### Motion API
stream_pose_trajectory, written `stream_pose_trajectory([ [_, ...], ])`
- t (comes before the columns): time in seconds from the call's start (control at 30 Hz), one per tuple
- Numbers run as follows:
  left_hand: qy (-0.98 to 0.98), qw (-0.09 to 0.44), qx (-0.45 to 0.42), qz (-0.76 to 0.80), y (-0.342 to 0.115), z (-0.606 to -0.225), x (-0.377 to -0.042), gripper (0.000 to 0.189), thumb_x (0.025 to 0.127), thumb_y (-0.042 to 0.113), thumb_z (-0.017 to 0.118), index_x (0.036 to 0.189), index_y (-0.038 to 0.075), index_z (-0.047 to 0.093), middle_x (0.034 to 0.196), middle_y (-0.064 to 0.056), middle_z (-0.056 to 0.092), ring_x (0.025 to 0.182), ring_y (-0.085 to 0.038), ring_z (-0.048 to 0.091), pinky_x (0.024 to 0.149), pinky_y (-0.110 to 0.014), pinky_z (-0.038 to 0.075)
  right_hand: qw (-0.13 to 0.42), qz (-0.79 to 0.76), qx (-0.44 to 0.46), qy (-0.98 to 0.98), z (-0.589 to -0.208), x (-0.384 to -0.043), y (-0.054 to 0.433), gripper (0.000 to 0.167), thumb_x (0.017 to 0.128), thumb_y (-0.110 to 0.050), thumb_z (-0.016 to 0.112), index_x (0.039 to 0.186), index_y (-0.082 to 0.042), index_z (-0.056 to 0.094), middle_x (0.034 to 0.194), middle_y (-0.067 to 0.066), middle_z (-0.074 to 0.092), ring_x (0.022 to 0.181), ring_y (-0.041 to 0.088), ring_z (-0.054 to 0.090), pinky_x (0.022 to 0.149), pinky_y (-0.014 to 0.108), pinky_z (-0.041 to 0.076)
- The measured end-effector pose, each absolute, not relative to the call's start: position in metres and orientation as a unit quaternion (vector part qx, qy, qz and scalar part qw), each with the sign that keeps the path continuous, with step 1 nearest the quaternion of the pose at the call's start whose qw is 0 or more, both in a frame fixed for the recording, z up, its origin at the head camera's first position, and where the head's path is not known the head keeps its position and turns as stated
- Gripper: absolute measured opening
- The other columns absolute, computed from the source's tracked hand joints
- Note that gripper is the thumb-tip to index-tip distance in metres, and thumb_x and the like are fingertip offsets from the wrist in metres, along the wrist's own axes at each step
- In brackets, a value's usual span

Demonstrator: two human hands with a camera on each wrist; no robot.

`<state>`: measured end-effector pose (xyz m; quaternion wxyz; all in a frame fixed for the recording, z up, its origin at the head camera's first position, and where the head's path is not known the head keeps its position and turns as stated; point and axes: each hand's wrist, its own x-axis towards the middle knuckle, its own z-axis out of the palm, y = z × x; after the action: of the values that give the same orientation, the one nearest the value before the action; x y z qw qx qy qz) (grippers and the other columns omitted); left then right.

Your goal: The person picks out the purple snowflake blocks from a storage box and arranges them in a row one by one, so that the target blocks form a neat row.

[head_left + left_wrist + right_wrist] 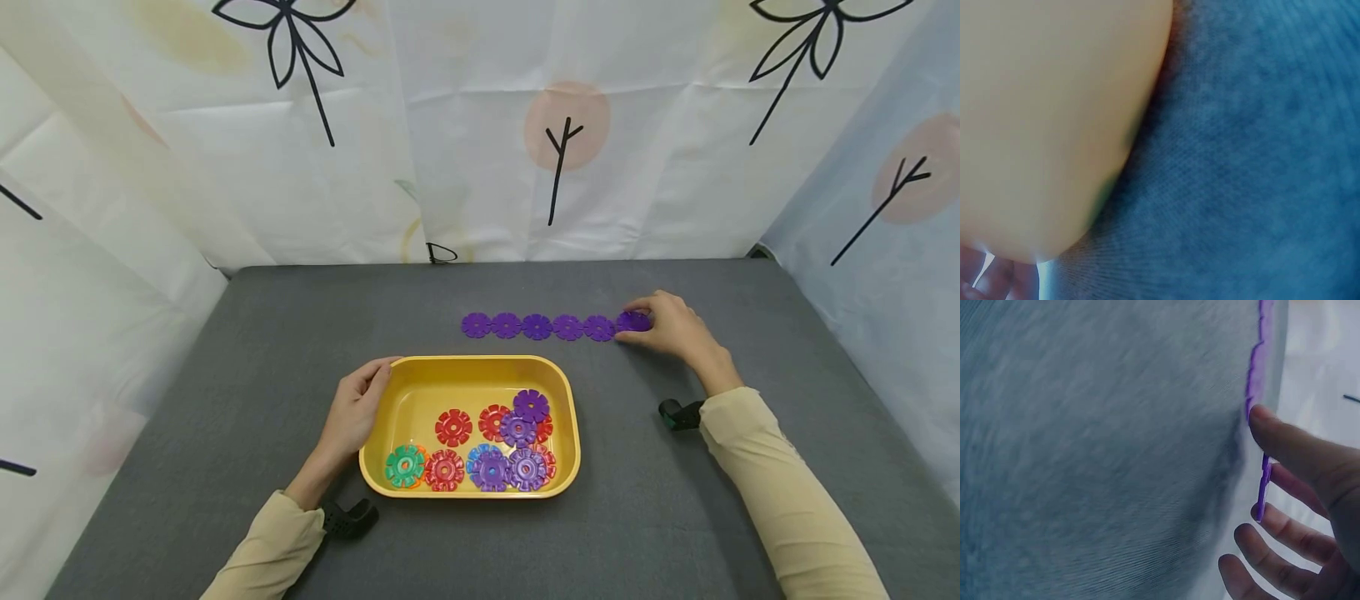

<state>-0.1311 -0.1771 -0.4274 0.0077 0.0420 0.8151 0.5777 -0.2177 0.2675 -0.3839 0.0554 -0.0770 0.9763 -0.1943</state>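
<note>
My right hand (675,332) pinches a purple flower-shaped plastic disc (635,322) at the right end of a straight row of purple discs (537,327) beyond the tray. In the right wrist view, thumb and fingers hold this slotted disc (1262,494) edge-on, with part of the row (1256,369) running on past the thumb. My left hand (356,410) grips the yellow tray (420,379) at its far left corner, partly hidden behind the rim. The left wrist view shows the tray's outer wall (1054,125) close up, with fingertips at the lower left.
Inside the tray lie loose red discs (453,427), purple discs (527,469), a green disc (405,465) and partly covered blue and orange ones. The grey table (247,375) ends at a patterned white curtain (480,167). Each wrist wears a black band (681,414).
</note>
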Motion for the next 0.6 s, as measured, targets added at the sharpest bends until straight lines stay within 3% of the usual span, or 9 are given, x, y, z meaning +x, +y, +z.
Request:
stream_pose_trajectory([
  [0.17,0.810,0.013,0.041,0.584,-0.1773,-0.4272,-0.1319,0.041,0.112,0.031,0.042,0.136,0.003,0.062,0.125,-0.023,0.068,0.098,-0.029,0.072,0.076,-0.023,0.061,0.064,-0.192,-0.068,0.977,-0.3912,-0.2201,0.2747,0.054,0.090,-0.032,0.079,0.127,0.006,0.067,0.112,0.027,0.065,0.099,0.036,0.058,0.082,0.056,0.050],
  [0.47,0.813,0.010,0.037,0.582,-0.1771,-0.4273,-0.1315,0.041,0.112,0.029,0.042,0.136,0.003,0.062,0.125,-0.023,0.068,0.100,-0.030,0.071,0.077,-0.021,0.060,0.086,-0.200,-0.073,0.973,-0.3925,-0.2203,0.2770,0.061,0.092,-0.028,0.076,0.134,0.013,0.059,0.124,0.034,0.061,0.112,0.043,0.058,0.097,0.061,0.048],
  [0.6,0.813,0.009,0.036,0.581,-0.1771,-0.4269,-0.1313,0.040,0.112,0.028,0.042,0.136,0.003,0.062,0.126,-0.023,0.068,0.101,-0.031,0.070,0.078,-0.020,0.059,0.094,-0.199,-0.079,0.972,-0.3928,-0.2195,0.2769,0.058,0.094,-0.025,0.074,0.134,0.013,0.059,0.120,0.033,0.061,0.105,0.039,0.057,0.090,0.056,0.050],
])
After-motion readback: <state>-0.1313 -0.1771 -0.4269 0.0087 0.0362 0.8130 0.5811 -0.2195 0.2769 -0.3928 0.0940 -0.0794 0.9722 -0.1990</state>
